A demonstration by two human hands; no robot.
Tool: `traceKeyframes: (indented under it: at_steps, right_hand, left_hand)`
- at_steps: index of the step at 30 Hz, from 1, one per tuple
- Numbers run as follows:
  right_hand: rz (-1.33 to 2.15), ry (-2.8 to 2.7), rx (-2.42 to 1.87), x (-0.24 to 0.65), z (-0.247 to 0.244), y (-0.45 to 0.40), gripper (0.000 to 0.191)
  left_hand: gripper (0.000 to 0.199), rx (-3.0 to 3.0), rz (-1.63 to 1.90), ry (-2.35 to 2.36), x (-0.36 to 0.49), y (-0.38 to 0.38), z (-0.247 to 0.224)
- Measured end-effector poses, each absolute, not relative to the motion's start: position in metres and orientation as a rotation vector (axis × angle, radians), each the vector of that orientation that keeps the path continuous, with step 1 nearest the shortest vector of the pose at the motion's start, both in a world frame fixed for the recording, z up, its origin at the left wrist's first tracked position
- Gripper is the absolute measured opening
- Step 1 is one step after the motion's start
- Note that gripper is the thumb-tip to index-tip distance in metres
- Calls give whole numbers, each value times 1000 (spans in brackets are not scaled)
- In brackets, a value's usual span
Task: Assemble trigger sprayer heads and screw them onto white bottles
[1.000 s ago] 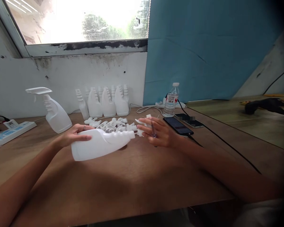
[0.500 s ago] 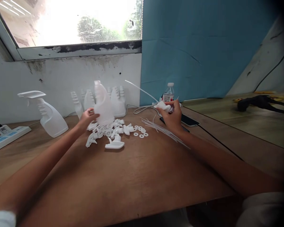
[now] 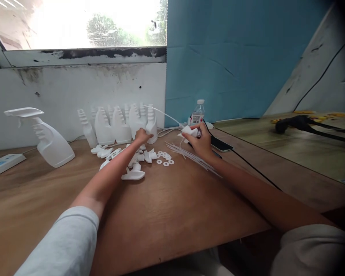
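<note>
1 spray head [image 3: 190, 131] w/ tube [image 3: 167, 115] pinched in R hand [image 3: 202, 141]; L hand [image 3: 142, 136] thumb's on white bottle [image 3: 151, 124], can't tell if closed. Prob. bottle-handling step; next needs firm L grip.

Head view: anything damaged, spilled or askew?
Window frame: finish is dark and patchy, apparently flaked. Wall below it has grimy stains and small dark marks. On the table, white spray heads lie jumbled; no spill visible.
</note>
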State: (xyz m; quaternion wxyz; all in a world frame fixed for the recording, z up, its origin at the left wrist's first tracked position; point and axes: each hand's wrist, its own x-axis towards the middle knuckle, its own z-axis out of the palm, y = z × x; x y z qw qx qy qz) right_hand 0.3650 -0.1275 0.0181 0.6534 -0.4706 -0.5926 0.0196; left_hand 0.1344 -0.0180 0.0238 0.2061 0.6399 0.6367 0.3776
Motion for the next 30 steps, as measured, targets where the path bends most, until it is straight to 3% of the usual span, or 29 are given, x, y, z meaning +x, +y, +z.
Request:
traceKeyframes:
  at_steps: [3,8,13,18,30]
  right_hand:
    - [155,-1400,-1036,362,21,-132,34]
    - [517,-1404,-917,341,26,-150,33]
    - [1082,-1386,-797,296,17,-191,38]
    - [912,-1836,-803,272,-5,-226,31]
    - [749,-2044,-765,280,-5,-226,40]
  left_hand:
    - [49,1810,1061,1719,124,-33,39]
    - [37,1905,1114,1396,111,-116,50]
    - [60,1590,1006,852,98,-229,17]
    - [42,1431,924,886,88,-267,-10]
    - [44,1632,754,1004,85,-263,-12]
